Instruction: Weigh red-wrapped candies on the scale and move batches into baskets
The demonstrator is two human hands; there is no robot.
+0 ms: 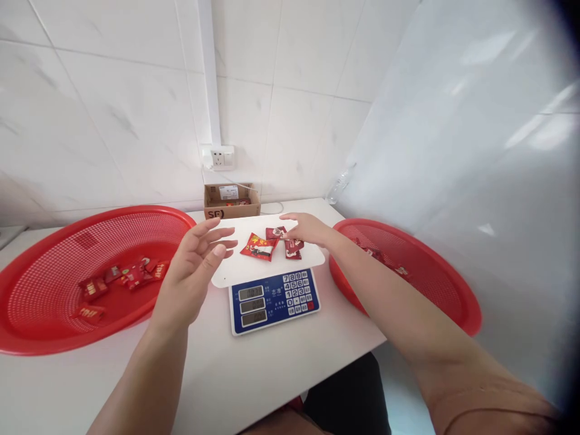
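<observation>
A digital weighing scale (272, 302) with a blue keypad panel and a white weighing plate (229, 266) stands on the table in front of me. On the plate lie a bright red and yellow snack packet (260, 247) and some smaller dark red packets (293, 247). My left hand (194, 260) hovers at the plate's left edge, fingers spread and holding nothing. Over the plate's right side, my right hand (306, 228) reaches in from the right, fingers apart beside the dark red packets. Whether its fingertips touch a packet I cannot tell.
To the left is a large red mesh basket (40, 254) with several red packets inside. Another red basket (435, 272) with packets sits at right, partly behind my right arm. A cardboard box (233, 210) stands by the wall, below a socket (218, 158). A clear plastic bottle (339, 184) is behind.
</observation>
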